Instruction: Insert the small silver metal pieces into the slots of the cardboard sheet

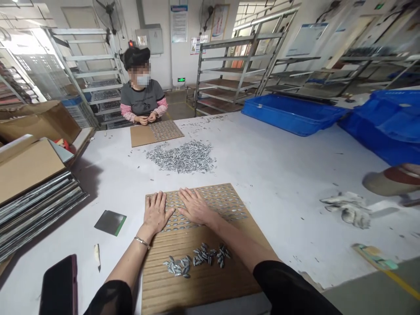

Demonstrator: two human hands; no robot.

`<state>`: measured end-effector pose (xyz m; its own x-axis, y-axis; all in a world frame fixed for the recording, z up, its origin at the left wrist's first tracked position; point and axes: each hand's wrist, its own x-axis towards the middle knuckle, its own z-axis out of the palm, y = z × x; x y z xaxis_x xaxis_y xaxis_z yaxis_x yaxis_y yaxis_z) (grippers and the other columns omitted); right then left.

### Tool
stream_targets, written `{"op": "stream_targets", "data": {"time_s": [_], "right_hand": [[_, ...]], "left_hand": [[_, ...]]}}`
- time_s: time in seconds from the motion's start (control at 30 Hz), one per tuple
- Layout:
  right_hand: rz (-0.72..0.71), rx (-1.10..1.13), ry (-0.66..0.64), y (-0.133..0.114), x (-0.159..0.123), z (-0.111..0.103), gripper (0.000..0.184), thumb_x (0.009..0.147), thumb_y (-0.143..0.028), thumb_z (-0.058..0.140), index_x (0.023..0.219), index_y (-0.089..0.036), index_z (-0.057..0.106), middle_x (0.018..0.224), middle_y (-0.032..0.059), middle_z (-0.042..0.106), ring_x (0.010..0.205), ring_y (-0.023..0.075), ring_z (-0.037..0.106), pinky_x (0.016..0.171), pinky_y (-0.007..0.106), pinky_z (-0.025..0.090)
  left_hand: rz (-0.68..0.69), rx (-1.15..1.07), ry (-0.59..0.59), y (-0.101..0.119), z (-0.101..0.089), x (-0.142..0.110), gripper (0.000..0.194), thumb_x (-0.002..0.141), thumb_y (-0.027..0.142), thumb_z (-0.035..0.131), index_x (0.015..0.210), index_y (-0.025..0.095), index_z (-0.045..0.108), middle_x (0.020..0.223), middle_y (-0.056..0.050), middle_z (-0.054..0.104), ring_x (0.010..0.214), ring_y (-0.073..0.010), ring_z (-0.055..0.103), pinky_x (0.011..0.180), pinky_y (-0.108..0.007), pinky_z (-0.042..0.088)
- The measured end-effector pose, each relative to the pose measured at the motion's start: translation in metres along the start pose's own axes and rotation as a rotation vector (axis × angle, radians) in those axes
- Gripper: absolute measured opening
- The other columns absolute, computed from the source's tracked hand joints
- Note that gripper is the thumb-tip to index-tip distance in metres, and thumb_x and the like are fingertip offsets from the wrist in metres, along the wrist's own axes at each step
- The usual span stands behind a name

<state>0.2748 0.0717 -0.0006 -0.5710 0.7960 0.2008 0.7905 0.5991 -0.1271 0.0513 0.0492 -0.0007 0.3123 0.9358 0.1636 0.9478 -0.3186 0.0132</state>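
Observation:
A brown slotted board point(210, 271) lies in front of me on the white table point(278, 166). Its far half holds small silvery metal pieces set in rows of slots. My left hand point(156, 212) rests flat on the filled rows, fingers stretched out. Beside it, my right hand point(196, 205) also lies flat on those rows, fingers spread. Neither hand holds anything. A loose cluster of metal pieces point(197, 259) sits on the near half of the board. A larger pile of the same pieces point(182, 156) lies on the table beyond the board.
Across the table a seated person point(141, 94) works at another slotted board point(155, 132). Stacked metal trays and cardboard point(29, 192) stand at left, a dark phone point(59, 286) at near left, blue bins point(292, 113) at back right, a rag point(349, 209) at right.

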Motion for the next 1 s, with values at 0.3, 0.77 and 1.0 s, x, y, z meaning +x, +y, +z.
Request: {"op": "stream_targets", "data": {"time_s": [0.3, 0.77, 1.0], "right_hand": [[0.017, 0.100, -0.034, 0.000, 0.002, -0.015, 0.072, 0.101, -0.058, 0.032, 0.158, -0.015, 0.031, 0.164, 0.0140, 0.026, 0.152, 0.0293, 0.020, 0.124, 0.052, 0.008], [0.916, 0.247, -0.073, 0.113, 0.141, -0.012, 0.102, 0.084, -0.079, 0.045, 0.160, -0.016, 0.021, 0.164, 0.0243, 0.016, 0.150, 0.0424, 0.016, 0.115, 0.059, 0.014], [0.770, 0.068, 0.206, 0.093, 0.156, 0.007, 0.040, 0.102, -0.043, 0.043, 0.127, -0.015, 0.057, 0.127, 0.0235, 0.057, 0.119, 0.0317, 0.053, 0.096, 0.043, 0.043]], "left_hand": [[0.031, -0.014, 0.110, -0.004, -0.009, -0.001, 0.068, 0.099, 0.055, 0.040, 0.152, 0.012, 0.043, 0.157, -0.019, 0.040, 0.145, -0.0393, 0.037, 0.116, -0.063, 0.027], [-0.054, -0.527, 0.357, 0.020, -0.026, -0.059, 0.039, 0.098, 0.033, 0.051, 0.134, 0.023, 0.058, 0.140, -0.013, 0.061, 0.130, -0.0291, 0.057, 0.107, -0.052, 0.049], [-0.155, -0.656, 0.414, 0.019, -0.048, -0.054, 0.027, 0.096, 0.032, 0.054, 0.120, 0.024, 0.063, 0.122, -0.012, 0.069, 0.117, -0.0273, 0.063, 0.103, -0.048, 0.051]]}}
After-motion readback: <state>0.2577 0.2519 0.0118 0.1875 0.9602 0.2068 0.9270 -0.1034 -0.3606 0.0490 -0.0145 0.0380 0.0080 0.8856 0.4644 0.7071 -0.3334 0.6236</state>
